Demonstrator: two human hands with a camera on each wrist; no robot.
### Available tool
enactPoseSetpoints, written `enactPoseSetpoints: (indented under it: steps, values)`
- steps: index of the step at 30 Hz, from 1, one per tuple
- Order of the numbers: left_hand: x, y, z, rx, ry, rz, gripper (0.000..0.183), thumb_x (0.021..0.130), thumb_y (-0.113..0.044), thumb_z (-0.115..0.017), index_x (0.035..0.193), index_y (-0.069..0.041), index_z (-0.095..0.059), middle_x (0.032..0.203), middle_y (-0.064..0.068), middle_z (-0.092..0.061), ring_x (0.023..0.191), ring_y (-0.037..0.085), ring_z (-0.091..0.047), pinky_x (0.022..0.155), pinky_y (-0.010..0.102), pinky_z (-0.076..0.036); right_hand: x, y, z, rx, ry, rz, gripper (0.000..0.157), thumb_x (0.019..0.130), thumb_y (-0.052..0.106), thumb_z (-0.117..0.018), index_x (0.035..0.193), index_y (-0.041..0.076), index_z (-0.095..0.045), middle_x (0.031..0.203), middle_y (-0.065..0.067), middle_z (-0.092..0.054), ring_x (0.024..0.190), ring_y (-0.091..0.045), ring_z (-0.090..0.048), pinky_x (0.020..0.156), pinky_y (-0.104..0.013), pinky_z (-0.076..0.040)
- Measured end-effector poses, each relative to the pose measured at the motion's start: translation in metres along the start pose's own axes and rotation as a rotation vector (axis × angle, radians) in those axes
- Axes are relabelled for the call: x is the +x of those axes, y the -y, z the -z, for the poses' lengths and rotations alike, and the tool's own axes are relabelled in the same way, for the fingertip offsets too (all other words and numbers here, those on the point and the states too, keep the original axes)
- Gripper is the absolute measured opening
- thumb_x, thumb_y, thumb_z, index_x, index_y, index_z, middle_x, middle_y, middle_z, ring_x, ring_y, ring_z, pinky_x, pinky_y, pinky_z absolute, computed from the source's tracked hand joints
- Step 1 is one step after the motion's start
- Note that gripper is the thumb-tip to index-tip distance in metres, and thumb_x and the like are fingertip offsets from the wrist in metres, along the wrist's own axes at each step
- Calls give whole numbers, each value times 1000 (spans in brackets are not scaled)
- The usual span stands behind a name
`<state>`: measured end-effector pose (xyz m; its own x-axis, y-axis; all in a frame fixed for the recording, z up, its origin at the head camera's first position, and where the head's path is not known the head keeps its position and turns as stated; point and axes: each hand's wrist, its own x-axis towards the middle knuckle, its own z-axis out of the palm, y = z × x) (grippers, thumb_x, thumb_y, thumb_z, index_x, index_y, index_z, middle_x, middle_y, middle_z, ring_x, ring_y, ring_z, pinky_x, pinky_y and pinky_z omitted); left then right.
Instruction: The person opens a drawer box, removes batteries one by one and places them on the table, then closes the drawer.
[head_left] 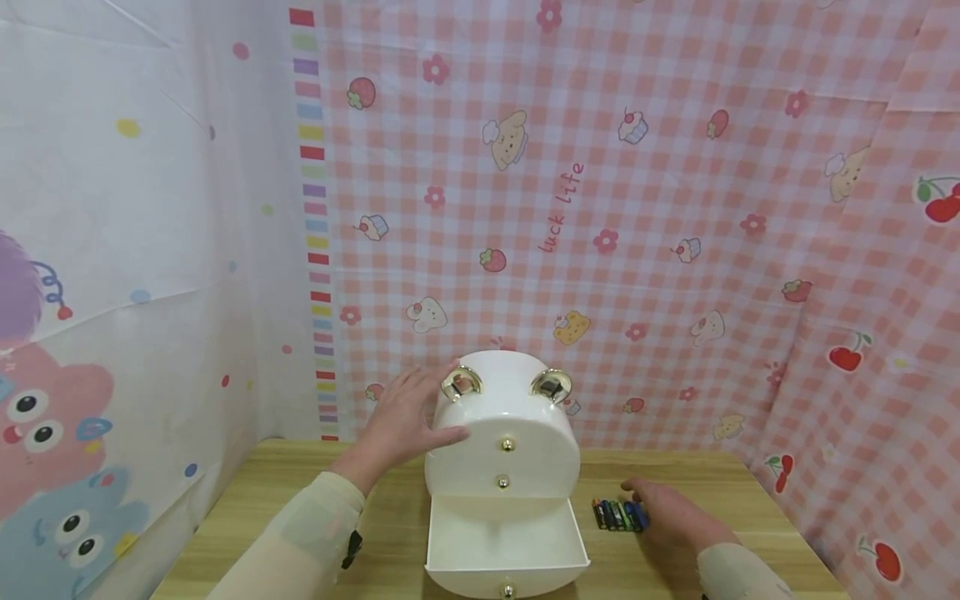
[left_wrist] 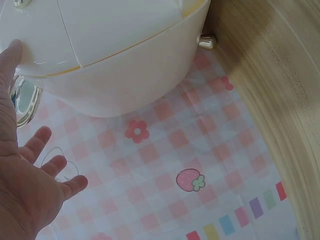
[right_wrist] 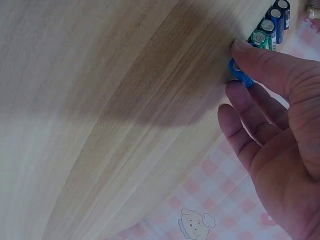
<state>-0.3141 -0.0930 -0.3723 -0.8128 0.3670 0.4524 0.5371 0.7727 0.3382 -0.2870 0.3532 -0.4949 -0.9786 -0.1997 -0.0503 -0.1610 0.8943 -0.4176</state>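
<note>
A white box (head_left: 502, 450) with gold ear-like loops stands on the table, its lower drawer (head_left: 501, 533) pulled out towards me. My left hand (head_left: 405, 421) is at the box's upper left, fingers spread and fairly straight, thumb reaching over the front edge. In the left wrist view one fingertip overlaps the white shell beside the gold loop (left_wrist: 29, 102). To the right of the drawer, several small batteries (head_left: 617, 514) lie side by side. My right hand (head_left: 678, 517) is at the row's right end. Its thumb and fingers pinch a blue battery (right_wrist: 241, 73), partly hidden by them.
The wooden table (head_left: 382, 517) carries the box and batteries. Behind it hangs a pink checked cloth (head_left: 570, 250), and a white cartoon-print cloth (head_left: 150, 250) covers the left side. Gold knobs (head_left: 507, 445) stick out from the box front.
</note>
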Motion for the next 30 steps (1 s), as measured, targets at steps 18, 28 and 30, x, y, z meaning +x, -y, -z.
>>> enactPoseSetpoints:
  steps: [18,28,30]
  values:
    - [-1,0,0,-5,-9,-11,102,84,-57,-86,168,-27,-37,161,9,-56,156,47,-40,131,67,-27,-1,-2,1,-7,5,15,72,71,-17,-79,138,0,-62,122,-22,-73,113,-42,-71,104,-65,-57]
    - [0,1,-1,1,-22,-20,102,83,-58,-86,168,-29,-37,160,9,-58,154,45,-43,131,66,-29,-8,-1,12,25,27,18,74,75,-21,-72,146,-4,-56,136,-34,-65,117,-51,-69,105,-69,-54]
    - [0,1,0,1,-21,-19,102,83,-58,-86,168,-29,-37,160,9,-58,155,45,-42,131,66,-29,-10,1,16,26,32,21,70,81,-18,-71,147,-6,-53,137,-36,-64,114,-51,-70,102,-69,-55]
